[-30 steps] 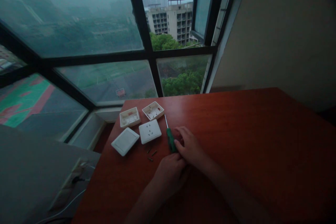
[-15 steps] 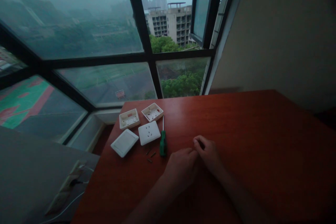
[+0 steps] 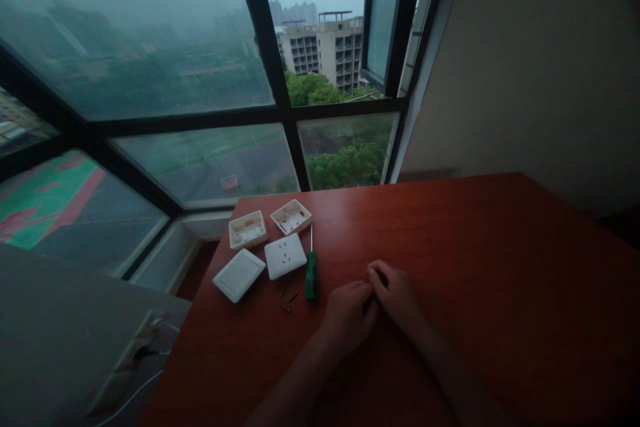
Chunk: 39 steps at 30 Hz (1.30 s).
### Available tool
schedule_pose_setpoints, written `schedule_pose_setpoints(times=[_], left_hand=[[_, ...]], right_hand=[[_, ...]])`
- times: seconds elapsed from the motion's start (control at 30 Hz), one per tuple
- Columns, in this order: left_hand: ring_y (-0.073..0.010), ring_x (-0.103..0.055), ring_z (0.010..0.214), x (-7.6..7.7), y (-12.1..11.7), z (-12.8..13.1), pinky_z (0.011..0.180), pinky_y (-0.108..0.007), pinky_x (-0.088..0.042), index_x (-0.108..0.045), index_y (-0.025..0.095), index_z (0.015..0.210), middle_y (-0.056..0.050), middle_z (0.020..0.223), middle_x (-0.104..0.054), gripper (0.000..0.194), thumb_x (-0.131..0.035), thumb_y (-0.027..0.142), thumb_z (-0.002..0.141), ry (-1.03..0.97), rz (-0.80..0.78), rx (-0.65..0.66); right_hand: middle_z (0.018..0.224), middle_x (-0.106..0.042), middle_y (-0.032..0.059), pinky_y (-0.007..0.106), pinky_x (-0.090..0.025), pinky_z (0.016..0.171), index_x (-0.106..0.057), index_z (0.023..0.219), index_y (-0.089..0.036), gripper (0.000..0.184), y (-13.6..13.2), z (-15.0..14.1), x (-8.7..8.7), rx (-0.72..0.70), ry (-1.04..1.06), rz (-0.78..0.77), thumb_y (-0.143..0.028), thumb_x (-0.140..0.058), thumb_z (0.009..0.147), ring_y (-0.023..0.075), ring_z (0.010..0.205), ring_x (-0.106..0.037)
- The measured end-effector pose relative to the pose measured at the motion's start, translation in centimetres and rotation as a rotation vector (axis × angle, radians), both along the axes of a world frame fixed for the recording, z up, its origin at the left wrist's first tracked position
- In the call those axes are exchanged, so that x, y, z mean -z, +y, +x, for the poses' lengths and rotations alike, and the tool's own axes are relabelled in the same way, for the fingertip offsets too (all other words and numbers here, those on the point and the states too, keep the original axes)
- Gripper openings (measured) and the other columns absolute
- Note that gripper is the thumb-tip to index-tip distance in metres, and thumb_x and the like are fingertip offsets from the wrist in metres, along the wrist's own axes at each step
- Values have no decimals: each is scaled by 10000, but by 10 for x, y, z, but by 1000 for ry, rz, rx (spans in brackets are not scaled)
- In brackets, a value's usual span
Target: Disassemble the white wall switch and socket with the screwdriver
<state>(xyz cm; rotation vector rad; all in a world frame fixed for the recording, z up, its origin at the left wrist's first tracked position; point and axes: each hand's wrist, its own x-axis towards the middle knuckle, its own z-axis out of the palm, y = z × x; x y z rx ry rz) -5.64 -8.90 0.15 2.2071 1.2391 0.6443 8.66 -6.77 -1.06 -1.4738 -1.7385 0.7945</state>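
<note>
My left hand (image 3: 350, 317) rests on the reddish-brown table (image 3: 480, 247) with its fingers curled in. Beside it on the right, my right hand (image 3: 397, 293) is closed too, thumb and forefinger bent together; the hands touch or nearly touch. Nothing shows in either one. Left of them lies a green-handled screwdriver (image 3: 311, 277), shaft pointing away from me. Small screws (image 3: 293, 296) lie near its handle. Past these are a white socket panel (image 3: 285, 256), a plain white panel (image 3: 239, 275) and two open white mounting boxes (image 3: 248, 229), the other box (image 3: 291, 217) farther back.
Black-framed windows (image 3: 290, 113) stand behind the table and along its left. On the left wall, a power strip (image 3: 125, 360) has a plug and white cable. A beige wall (image 3: 525, 67) rises at the right.
The view has tilted very slightly. My left hand has shifted a little, and its thumb now shows more clearly; my right hand stays nearly still. The items on the table have not moved.
</note>
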Motion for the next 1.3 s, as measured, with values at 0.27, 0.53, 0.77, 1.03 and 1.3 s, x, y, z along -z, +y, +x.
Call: schedule_pose_setpoints(times=[0.27, 0.53, 0.77, 1.03, 1.3], left_hand=[[-156, -597, 699, -2, 0, 0, 621, -229, -406, -597, 179, 807, -34, 802, -652, 123, -515, 88, 802, -35, 7, 10], [-167, -609, 725, -2, 0, -1, 641, -239, -419, -610, 182, 841, -37, 823, -658, 133, -504, 105, 818, -29, -8, 15], [-169, -611, 750, -2, -1, -1, 667, -246, -425, -617, 186, 879, -39, 853, -664, 146, -504, 108, 830, -20, -5, 11], [-175, -623, 763, -2, -1, -1, 677, -246, -437, -609, 181, 868, -45, 868, -673, 148, -509, 90, 807, -6, -15, 19], [-176, -621, 756, 1, -1, -1, 666, -246, -434, -605, 182, 852, -47, 859, -670, 130, -506, 106, 816, 21, -6, 18]], right_hand=[[680, -615, 7, 266, -396, 621, -564, 761, -210, 216, 1, 0, 1, -6, -12, 11, -276, -412, 899, 166, 650, -590], [681, -635, 15, 269, -405, 615, -579, 756, -210, 228, 2, 0, 3, -8, -20, 28, -277, -409, 893, 170, 650, -602], [675, -639, 15, 268, -411, 596, -586, 760, -215, 234, 2, 0, 1, -9, -19, 23, -280, -406, 895, 168, 629, -596], [690, -648, 17, 264, -413, 613, -591, 766, -208, 235, 1, -1, 1, -7, -27, 26, -271, -406, 896, 170, 644, -610], [705, -654, 23, 272, -418, 627, -592, 780, -209, 234, 1, 0, 1, -13, -25, 22, -277, -404, 902, 172, 657, -609]])
